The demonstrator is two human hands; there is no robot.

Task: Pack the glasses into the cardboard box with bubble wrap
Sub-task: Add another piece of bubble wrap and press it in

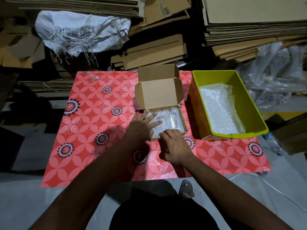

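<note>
With the box (167, 123) at 12 o'clock on the surface (93, 130), the flat left hand (141, 128) should press the wrap (166, 120) evenly while the right hand (174, 146), fingers curled at the near wall, tucks gently.

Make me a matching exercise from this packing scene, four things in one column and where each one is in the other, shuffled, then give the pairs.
Things
1. cardboard box
2. yellow-green bin
3. white woven sack
4. left hand

Places
A. on the flattened cartons behind the table
B. at the table's right end, bubble wrap inside
C. fingers spread flat on the bubble wrap in the box
D. mid-table, lid standing open

Pairs: 1-D, 2-B, 3-A, 4-C
</note>
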